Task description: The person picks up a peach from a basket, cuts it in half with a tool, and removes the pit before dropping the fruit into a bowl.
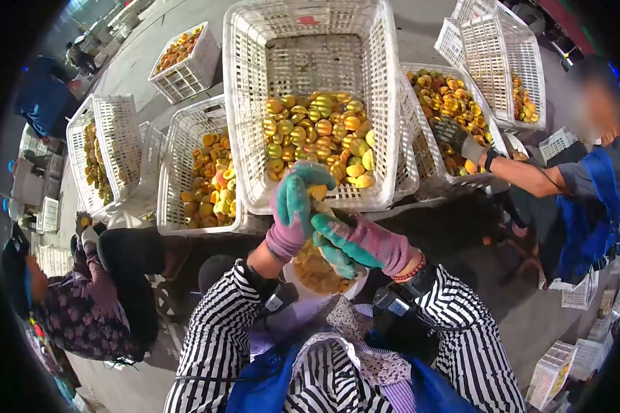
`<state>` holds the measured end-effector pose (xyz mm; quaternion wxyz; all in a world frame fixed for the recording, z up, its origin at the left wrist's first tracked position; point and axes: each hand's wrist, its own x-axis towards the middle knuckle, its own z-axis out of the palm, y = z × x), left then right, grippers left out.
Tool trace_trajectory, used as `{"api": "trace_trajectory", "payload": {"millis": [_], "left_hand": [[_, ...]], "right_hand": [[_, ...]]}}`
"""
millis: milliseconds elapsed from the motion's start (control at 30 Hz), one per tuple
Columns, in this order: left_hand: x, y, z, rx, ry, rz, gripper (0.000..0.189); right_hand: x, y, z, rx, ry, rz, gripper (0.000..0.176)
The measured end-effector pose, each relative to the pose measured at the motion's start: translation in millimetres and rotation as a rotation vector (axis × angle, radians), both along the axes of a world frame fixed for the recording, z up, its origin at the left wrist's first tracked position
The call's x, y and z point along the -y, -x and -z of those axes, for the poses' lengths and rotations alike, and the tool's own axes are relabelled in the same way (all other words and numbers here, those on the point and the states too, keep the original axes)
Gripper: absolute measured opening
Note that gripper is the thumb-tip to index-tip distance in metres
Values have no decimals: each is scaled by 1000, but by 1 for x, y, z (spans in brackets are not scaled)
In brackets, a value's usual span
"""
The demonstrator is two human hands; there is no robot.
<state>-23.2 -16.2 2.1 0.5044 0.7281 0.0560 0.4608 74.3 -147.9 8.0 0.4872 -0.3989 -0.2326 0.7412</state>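
My left hand (300, 201), in a pink and green glove, is closed around a small yellow piece of fruit (317, 192) just in front of the big white crate. Close beside it, my right hand (355, 242), in a matching glove, has its fingers curled inward below the fruit. Whatever that hand may hold is hidden by the glove. Beneath both hands stands a white bucket (359, 283) with orange-brown pieces (317, 270) inside. Ahead, the tilted white crate (313, 14) holds many yellow-orange fruit halves (324, 131) that look like peaches.
Crates of similar fruit stand left (169, 168) and right (492, 127). At right, a co-worker's gloved hand (455, 135) reaches into the right crate. Another person (83, 316) sits at left. More stacked crates (117, 144) are beyond.
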Motion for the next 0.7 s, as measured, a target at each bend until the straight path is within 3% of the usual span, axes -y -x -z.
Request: {"api": "trace_trajectory", "payload": {"millis": [33, 67, 167, 200, 267, 300, 333, 367, 400, 433, 467, 500, 533, 633, 667, 700], "left_hand": [[0, 0, 1, -31, 14, 37, 46], [1, -2, -7, -91, -148, -13, 40], [0, -4, -9, -176, -155, -57, 33], [0, -4, -12, -153, -25, 21, 30], [2, -3, -21, -158, -132, 13, 33], [3, -2, -26, -162, -242, 0, 35], [5, 1, -29, -129, 129, 201, 42], [3, 0, -24, -131, 133, 197, 42], [0, -2, -17, -112, 199, 313, 43], [0, 1, -13, -90, 263, 425, 45], [6, 6, -16, -135, 76, 301, 46], [9, 8, -16, -136, 78, 286, 46], [11, 12, -15, -155, 185, 364, 48], [17, 22, -9, -172, 393, 514, 48], [18, 26, -12, -160, 369, 550, 49], [19, 29, -16, -145, 345, 590, 49]], "right_hand": [[-1, -3, -10, 438, -91, -81, 39], [-1, -5, -17, 877, -181, -166, 37], [3, -3, -28, 863, -289, -50, 35], [2, -5, -23, 859, -288, -48, 35], [1, -11, -12, 297, -175, -83, 39], [3, -12, -11, 297, -173, -88, 39], [3, -11, -11, -434, 233, 55, 38], [5, -11, -10, -1163, 645, 203, 38], [7, -10, -9, -1169, 656, 202, 38], [10, -6, -7, -806, 427, 92, 39], [13, -3, -4, -440, 194, -21, 39], [15, -1, -3, -74, -44, -134, 40], [18, 4, -1, 91, -215, -60, 38], [24, 21, 10, 17, -234, -91, 34], [28, 25, -6, -2, -64, -135, 37], [30, 29, -7, -1, -64, -142, 37]]}}
